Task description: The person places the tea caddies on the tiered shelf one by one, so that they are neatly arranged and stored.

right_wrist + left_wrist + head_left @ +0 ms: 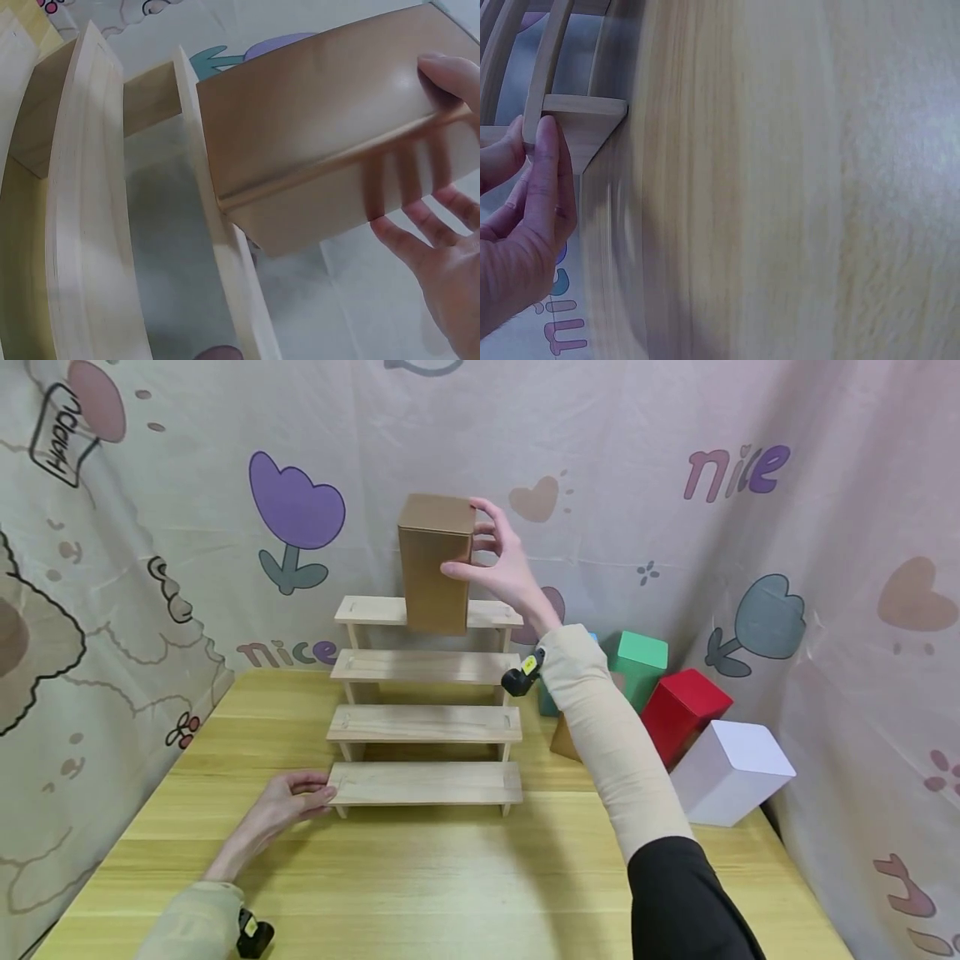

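A tall gold-brown box (435, 568) stands upright at the top tier of a pale wooden stepped rack (425, 724). My right hand (506, 564) grips its upper part from the right, the thumb on the front face. In the right wrist view the box (330, 97) meets the top board at its lower end; whether it rests fully there I cannot tell. At the lowest tier, my left hand (288, 806) pinches the board's left end. The left wrist view shows thumb and fingers (546, 172) on either side of that board.
On the right of the wooden table (420, 885) stand a white box (738, 768), a red box (690, 706) and a green box (641, 664). Another brown box (564, 742) and a teal one (547, 700) are partly behind my right arm. A printed curtain (600, 410) hangs behind.
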A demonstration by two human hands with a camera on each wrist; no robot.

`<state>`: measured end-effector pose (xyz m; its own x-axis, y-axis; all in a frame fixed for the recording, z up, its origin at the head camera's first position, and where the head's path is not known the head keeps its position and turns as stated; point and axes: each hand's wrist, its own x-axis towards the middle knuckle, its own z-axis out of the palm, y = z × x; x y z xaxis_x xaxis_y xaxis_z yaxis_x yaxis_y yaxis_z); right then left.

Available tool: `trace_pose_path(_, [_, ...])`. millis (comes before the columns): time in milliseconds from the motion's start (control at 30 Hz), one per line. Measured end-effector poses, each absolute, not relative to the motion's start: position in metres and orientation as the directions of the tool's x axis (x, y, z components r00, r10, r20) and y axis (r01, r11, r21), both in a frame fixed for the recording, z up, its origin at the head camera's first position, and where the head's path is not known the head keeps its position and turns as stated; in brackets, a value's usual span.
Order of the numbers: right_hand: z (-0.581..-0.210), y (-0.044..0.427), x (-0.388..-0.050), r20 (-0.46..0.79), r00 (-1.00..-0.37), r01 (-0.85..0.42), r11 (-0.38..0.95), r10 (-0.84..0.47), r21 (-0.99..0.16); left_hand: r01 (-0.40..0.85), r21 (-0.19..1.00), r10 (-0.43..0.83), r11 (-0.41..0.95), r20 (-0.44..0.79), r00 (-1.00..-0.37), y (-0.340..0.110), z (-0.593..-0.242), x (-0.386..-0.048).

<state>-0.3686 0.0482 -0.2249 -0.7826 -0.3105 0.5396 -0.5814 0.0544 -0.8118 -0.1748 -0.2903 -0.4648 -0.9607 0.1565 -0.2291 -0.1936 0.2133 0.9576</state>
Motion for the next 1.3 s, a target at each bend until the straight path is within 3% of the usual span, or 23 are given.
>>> trace_pose_path(533, [-0.233, 0.004, -0.389, 0.473, -0.812, -0.530, 0.092, -0.342, -0.843, -0.193, 0.960, 0.157, 0.201, -0.226, -0.961, -0.290, -0.466, -0.175])
trace_pose_path(1300, [-0.232, -0.011, -0.395, 0.402, -0.800, -0.491, 0.103, -0.446, -0.865, -0.230, 0.958, 0.131, 0.173, -0.254, -0.958, -0.287, -0.465, -0.176])
